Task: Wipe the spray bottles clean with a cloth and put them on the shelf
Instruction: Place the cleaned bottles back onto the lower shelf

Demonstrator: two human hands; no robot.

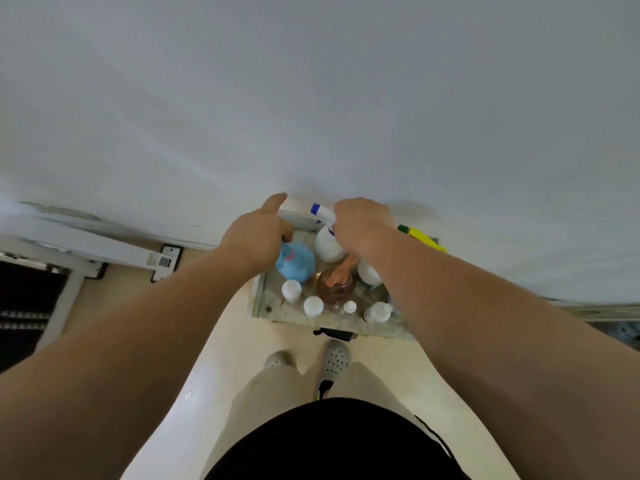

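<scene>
At the shelf (273, 308), right hand (360, 226) grips spray bottle (327, 245) beside left hand (258, 237).

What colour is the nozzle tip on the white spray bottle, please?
The nozzle tip is blue; the head view shows it.

A white bottle (327, 245) with a blue nozzle (316, 208) and a light blue cloth (298, 265) marked pink are being shown. A yellow, green-tipped sprayer (424, 239), an amber pump bottle (337, 289) and white caps (313, 305) are being seen on a mottled grey shelf (273, 311). White shoes (334, 358) dotted with dark holes are being worn on a cream floor (235, 327).
</scene>
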